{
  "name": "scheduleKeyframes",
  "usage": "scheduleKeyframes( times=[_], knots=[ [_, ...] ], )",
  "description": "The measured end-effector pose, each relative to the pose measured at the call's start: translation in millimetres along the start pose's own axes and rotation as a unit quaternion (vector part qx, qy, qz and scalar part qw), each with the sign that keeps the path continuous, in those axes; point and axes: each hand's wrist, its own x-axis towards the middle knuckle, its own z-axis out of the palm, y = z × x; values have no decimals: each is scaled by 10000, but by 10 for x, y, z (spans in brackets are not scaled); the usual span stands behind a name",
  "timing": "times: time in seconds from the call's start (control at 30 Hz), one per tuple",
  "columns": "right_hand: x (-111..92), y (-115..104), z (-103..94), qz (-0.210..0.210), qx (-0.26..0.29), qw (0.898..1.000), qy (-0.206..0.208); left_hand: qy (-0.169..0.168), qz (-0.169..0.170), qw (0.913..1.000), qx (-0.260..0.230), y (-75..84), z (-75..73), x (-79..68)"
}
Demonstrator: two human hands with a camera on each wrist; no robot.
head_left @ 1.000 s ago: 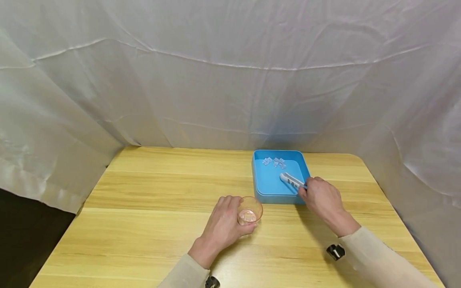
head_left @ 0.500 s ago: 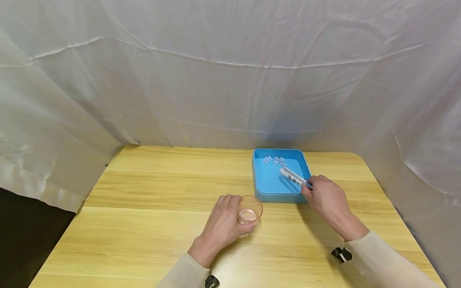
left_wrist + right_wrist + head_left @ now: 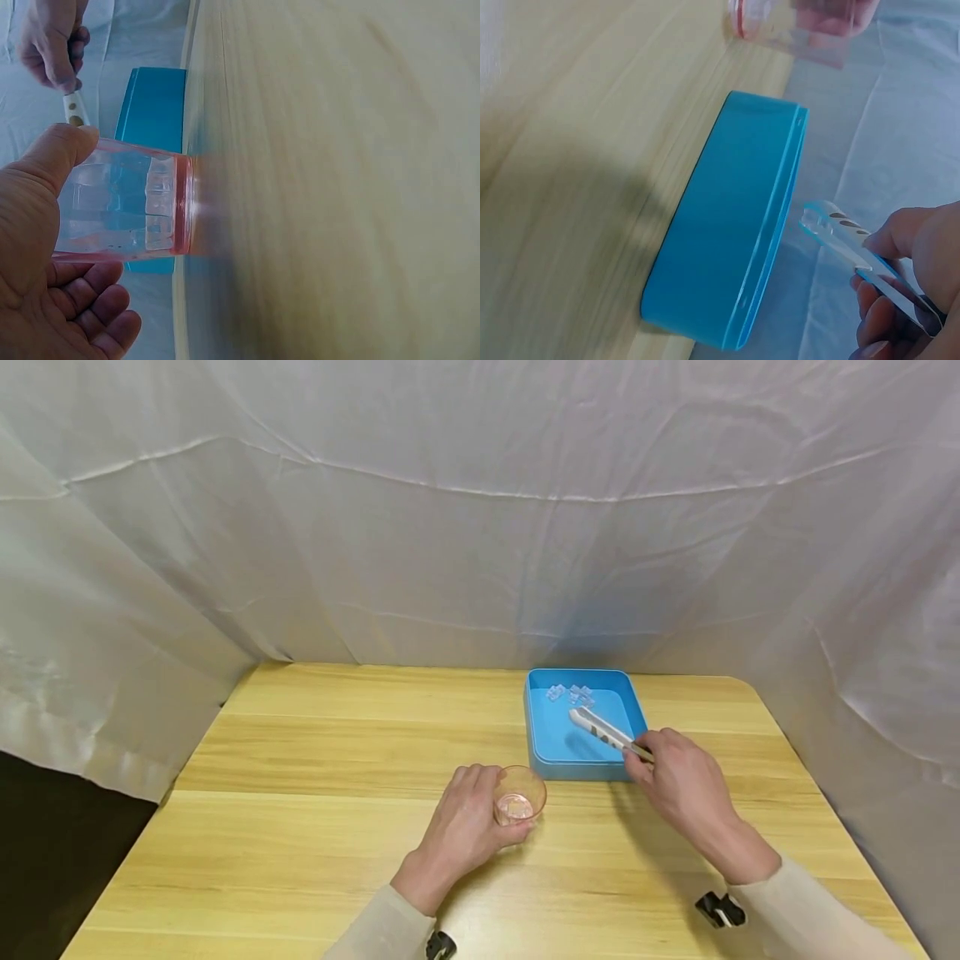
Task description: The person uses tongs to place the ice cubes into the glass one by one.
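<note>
My left hand (image 3: 461,822) grips a clear pink-tinted cup (image 3: 531,789) that stands upright on the table; thumb and fingers lie round its sides. Something clear shows at the cup's bottom, but I cannot tell whether it is loose pieces or the base. In my right hand (image 3: 686,785) are white tongs (image 3: 600,727) with dark spots, their tips above the blue box (image 3: 558,768). In the right wrist view a small clear piece (image 3: 814,220) seems to sit between the tong tips. Several clear ice-like cubes (image 3: 580,695) lie at the box's back.
The wooden table (image 3: 300,827) carries the cup and the box. A pale curtain (image 3: 420,568) hangs behind and along both sides. The box stands near the table's back edge, just beyond the cup.
The tongs have risen from the box floor and their tips have shifted up and left. My right wrist has moved slightly right and nearer. The left hand and cup have stayed put.
</note>
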Motion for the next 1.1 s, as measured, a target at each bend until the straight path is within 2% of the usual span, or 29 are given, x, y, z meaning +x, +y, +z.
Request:
scheduleKeyframes(
  times=[0.23, 0.33, 0.53, 0.7, 0.83, 1.1],
  knots=[
    [-92, -97, -41, -169, 200, 9995, 157, 37, -2, 10000, -20, -6, 5, -2],
    [-130, -130, -43, -371, 279, 9985, 288, 60, 26, 10000, -4, -8, 9, -3],
    [-220, -176, -17, -1004, 408, 9922, 624, 15, -1, 10000, -6, -7, 7, -7],
    [-283, -184, 35, -1713, 503, 9796, 924, 58, 29, 10000, -1, -3, 8, -11],
    [-338, -191, 70, -2030, 665, 9730, 876, 54, 12, 10000, -3, 5, 9, -13],
    [-426, -202, 72, -2217, 845, 9685, 752, 68, 25, 10000, 16, 15, 5, -8]
  ],
)
